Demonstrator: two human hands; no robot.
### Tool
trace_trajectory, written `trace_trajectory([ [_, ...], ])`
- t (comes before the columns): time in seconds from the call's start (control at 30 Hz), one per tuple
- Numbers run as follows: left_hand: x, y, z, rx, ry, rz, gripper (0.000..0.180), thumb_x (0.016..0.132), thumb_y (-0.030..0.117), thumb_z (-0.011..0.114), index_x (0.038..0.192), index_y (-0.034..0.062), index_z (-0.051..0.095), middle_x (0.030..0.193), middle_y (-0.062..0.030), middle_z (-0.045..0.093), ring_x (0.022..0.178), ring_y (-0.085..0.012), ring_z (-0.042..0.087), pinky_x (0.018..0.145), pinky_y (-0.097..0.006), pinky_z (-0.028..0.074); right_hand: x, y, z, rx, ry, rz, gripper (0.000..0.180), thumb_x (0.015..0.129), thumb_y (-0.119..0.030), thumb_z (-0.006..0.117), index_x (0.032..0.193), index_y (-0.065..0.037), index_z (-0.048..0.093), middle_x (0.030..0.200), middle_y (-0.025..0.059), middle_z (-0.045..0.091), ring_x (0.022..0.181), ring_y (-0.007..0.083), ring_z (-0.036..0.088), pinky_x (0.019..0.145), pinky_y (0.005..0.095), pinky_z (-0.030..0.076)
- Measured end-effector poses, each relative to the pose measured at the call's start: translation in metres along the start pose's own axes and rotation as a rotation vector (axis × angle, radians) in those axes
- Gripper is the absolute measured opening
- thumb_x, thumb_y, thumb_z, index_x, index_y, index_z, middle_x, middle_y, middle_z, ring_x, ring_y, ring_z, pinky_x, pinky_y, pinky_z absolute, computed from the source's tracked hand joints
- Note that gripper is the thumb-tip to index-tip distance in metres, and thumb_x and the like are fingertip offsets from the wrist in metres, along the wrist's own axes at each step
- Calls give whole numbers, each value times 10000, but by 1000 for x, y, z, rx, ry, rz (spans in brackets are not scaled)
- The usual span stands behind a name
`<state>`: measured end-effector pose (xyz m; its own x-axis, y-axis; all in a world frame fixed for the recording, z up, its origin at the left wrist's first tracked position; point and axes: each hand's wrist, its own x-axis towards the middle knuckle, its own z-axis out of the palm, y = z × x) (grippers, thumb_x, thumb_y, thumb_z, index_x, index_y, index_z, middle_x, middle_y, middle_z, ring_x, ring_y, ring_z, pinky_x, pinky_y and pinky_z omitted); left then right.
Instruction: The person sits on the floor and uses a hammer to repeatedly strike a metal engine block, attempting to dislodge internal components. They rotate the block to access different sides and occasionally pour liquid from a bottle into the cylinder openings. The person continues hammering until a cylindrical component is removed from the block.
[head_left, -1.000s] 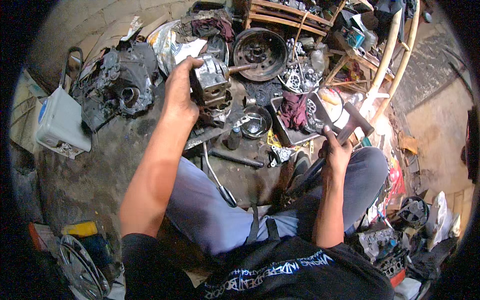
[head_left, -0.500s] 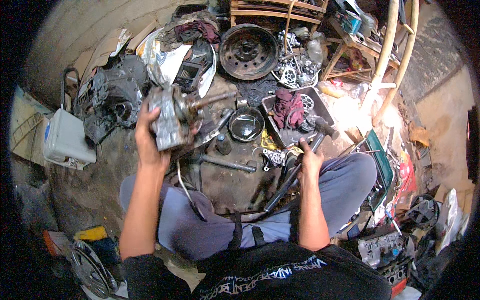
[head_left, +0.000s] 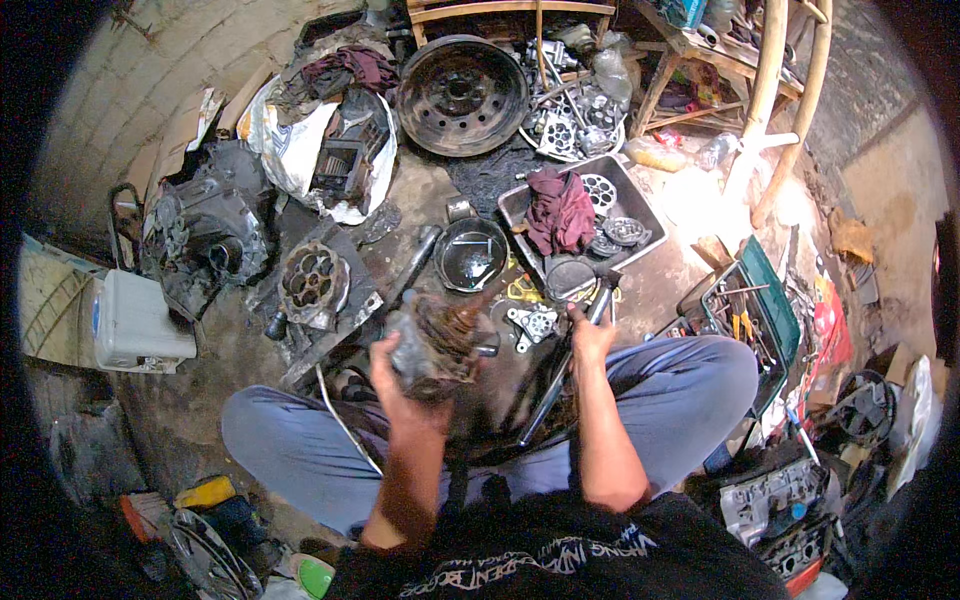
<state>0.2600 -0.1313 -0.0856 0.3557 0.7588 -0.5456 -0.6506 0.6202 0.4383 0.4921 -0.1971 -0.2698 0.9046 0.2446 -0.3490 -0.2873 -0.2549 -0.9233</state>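
My left hand [head_left: 400, 385] grips a greasy metal engine part with a rusty shaft [head_left: 440, 335] and holds it low in front of me, above the floor between my knees; the part is motion-blurred. My right hand [head_left: 590, 338] is closed on the handle of a hammer [head_left: 603, 290], whose head points away from me beside a grey tray [head_left: 640, 205]. A long dark bar [head_left: 545, 395] runs from under that hand back toward my lap. I sit on the ground in blue trousers.
A black bowl [head_left: 472, 255] and a round perforated casting [head_left: 312, 282] lie just ahead. The grey tray holds a maroon rag [head_left: 560, 212] and round parts. A wheel rim [head_left: 462, 95], an engine block [head_left: 205, 225], a white container [head_left: 135, 325] and a green toolbox [head_left: 760, 315] ring me.
My left hand brought the engine part from far ahead on the left back toward my lap. My right hand lowered the hammer from beside my knee to the floor near the tray.
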Motion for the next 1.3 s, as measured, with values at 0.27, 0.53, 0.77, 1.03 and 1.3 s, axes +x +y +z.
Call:
trace_trajectory([
  [0.27, 65, -77, -69, -260, -127, -218, 621, 846, 526, 570, 1363, 182, 555, 1342, -133, 588, 1186, -385, 573, 925, -635, 503, 30, 31, -2, -179, -138, -88, 258, 783, -142, 837, 954, 12, 719, 815, 46, 692, 730, 144, 601, 710, 323, 486],
  [0.53, 92, -92, -92, -379, -142, -264, 638, 878, 523, 554, 1428, 201, 520, 1447, -120, 528, 1305, -385, 499, 1068, -660, 371, 90, 131, 14, -19, -147, 68, 285, 796, -194, 837, 898, 47, 723, 781, 62, 694, 683, 147, 602, 680, 303, 485],
  [0.77, 93, -78, -104, -330, -136, -167, 638, 888, 501, 528, 1439, 179, 512, 1485, -87, 507, 1354, -348, 466, 1116, -658, 285, 66, 98, 61, 339, -20, 131, 249, 860, -110, 765, 1058, 15, 680, 918, 73, 698, 775, 198, 631, 714, 352, 500],
  [1.03, 99, -71, -111, -389, -213, -154, 615, 914, 495, 496, 1435, 170, 517, 1492, -85, 504, 1364, -326, 463, 1136, -635, 270, 70, 130, 63, 76, 318, 286, 430, 823, -272, 790, 990, 105, 666, 916, 113, 681, 720, 222, 600, 650, 422, 505],
  [1.3, 99, -64, -114, -468, -221, -58, 643, 921, 510, 462, 1460, 161, 493, 1535, -79, 457, 1424, -329, 388, 1156, -646, 228, 4, 143, 64, 153, -40, 267, 357, 909, -141, 669, 1195, 67, 628, 1077, 101, 693, 914, 219, 636, 790, 381, 507],
])
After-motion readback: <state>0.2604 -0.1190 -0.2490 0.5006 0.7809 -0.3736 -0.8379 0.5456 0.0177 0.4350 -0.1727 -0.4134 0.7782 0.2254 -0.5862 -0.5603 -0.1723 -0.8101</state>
